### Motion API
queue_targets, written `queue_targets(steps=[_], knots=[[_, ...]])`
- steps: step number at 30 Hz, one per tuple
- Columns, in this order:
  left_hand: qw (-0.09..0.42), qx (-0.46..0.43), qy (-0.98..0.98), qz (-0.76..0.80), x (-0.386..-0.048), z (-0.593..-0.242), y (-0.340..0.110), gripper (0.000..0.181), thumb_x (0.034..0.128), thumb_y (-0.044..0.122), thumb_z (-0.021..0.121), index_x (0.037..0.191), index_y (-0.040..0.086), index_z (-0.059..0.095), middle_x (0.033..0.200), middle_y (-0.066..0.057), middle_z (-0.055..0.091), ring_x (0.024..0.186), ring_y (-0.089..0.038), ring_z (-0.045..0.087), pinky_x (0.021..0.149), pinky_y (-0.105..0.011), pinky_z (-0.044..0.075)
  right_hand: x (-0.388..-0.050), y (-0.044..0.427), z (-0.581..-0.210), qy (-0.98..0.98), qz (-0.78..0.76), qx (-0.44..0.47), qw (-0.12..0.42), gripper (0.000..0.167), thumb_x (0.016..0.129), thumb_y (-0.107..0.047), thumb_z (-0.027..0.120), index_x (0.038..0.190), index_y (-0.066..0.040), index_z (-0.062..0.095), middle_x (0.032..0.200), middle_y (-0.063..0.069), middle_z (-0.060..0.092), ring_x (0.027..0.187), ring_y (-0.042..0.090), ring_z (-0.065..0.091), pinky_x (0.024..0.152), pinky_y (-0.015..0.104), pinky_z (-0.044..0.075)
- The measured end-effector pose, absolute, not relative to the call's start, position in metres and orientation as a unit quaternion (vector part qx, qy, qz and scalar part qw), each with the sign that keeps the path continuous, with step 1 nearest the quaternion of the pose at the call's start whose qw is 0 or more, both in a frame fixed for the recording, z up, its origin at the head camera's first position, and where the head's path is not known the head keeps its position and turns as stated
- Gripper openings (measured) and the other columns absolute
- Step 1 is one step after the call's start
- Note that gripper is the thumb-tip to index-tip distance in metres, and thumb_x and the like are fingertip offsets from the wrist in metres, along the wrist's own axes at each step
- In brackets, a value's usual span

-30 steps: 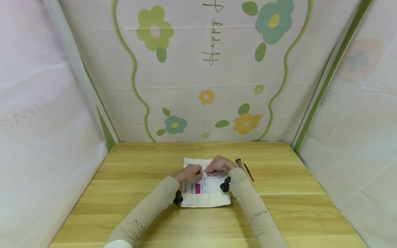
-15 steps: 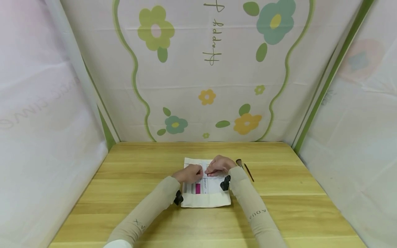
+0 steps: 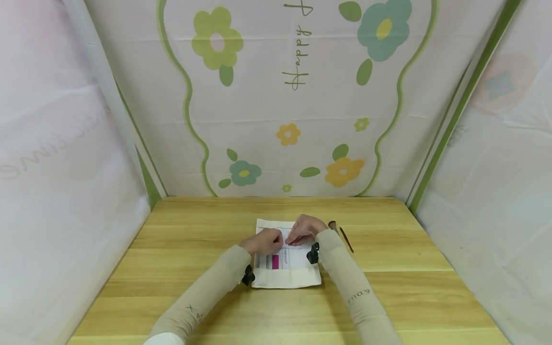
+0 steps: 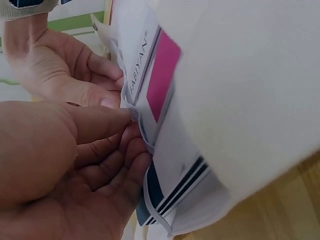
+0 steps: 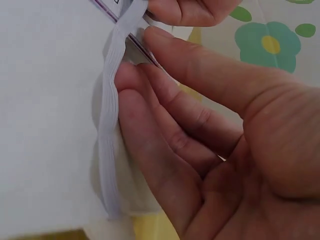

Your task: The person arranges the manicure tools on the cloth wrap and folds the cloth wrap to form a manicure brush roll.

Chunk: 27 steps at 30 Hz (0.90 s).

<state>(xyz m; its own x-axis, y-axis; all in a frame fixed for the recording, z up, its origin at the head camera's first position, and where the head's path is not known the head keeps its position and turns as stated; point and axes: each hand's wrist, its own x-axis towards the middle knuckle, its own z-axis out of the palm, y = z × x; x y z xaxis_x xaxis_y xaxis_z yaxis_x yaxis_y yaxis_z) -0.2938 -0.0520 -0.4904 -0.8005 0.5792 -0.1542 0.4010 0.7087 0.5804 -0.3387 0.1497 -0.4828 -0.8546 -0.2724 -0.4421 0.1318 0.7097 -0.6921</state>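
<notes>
A cream cloth pouch [image 3: 286, 279] lies unfolded on the table, with flat packets tucked behind its lower flap. One white packet [image 4: 162, 75] bears a magenta block and the lettering FABIYAN; beside it is a packet with dark stripes [image 4: 182, 185]. A white elastic band [image 5: 107, 100] crosses the pouch. My left hand [image 3: 266, 241] pinches this band between thumb and forefinger in the left wrist view. Close on its right, my right hand [image 3: 307, 229] pinches the edge of a thin, purple-edged packet [image 5: 145, 51] near the band. The packet's far end is hidden.
To the right of the pouch lie a dark-bristled brush [image 3: 332, 225] and a thin dark stick [image 3: 346, 239]. The wooden table [image 3: 198, 297] is closed in by a flowered cloth [image 3: 258, 105] at the back and pale cloth sides.
My right hand has shifted very slightly upward, its fingertips still near the band. The left hand and the pouch look almost unmoved.
</notes>
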Motion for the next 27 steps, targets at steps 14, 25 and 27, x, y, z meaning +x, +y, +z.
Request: queue_targets(steps=[14, 25, 27], knots=[[0.171, 0.274, 0.899, 0.295, -0.294, -0.495, -0.055, 0.007, 0.1036, 0.015, 0.066, 0.099, 0.01, 0.065, 0.089, 0.0, 0.063, 0.078, -0.013, 0.055, 0.072, -0.027, 0.048, -0.329, 0.222, -0.432, 0.931, -0.285, -0.117, 0.194, 0.017, 0.094, -0.021, 0.08, 0.099, -0.005, 0.082, 0.1, 0.009, 0.081, 0.098, 0.03, 0.078, 0.096, 0.049, 0.061], [0.161, 0.292, 0.896, 0.294, -0.297, -0.491, -0.052, 0.004, 0.1032, 0.013, 0.065, 0.102, 0.009, 0.066, 0.094, -0.001, 0.064, 0.084, -0.014, 0.055, 0.081, -0.03, 0.049, -0.325, 0.277, -0.434, 0.951, -0.249, -0.16, 0.092, 0.042, 0.094, -0.011, 0.08, 0.062, -0.006, 0.052, 0.06, -0.004, 0.036, 0.055, 0.012, 0.026, 0.056, 0.028, 0.028], [0.16, 0.292, 0.895, 0.297, -0.298, -0.49, -0.05, 0.004, 0.1032, 0.013, 0.066, 0.104, 0.009, 0.066, 0.095, -0.001, 0.064, 0.085, -0.014, 0.055, 0.081, -0.03, 0.05, -0.324, 0.284, -0.444, 0.954, -0.243, -0.159, 0.071, 0.036, 0.094, -0.009, 0.079, 0.066, -0.001, 0.058, 0.061, -0.002, 0.04, 0.056, 0.011, 0.03, 0.057, 0.029, 0.033]])
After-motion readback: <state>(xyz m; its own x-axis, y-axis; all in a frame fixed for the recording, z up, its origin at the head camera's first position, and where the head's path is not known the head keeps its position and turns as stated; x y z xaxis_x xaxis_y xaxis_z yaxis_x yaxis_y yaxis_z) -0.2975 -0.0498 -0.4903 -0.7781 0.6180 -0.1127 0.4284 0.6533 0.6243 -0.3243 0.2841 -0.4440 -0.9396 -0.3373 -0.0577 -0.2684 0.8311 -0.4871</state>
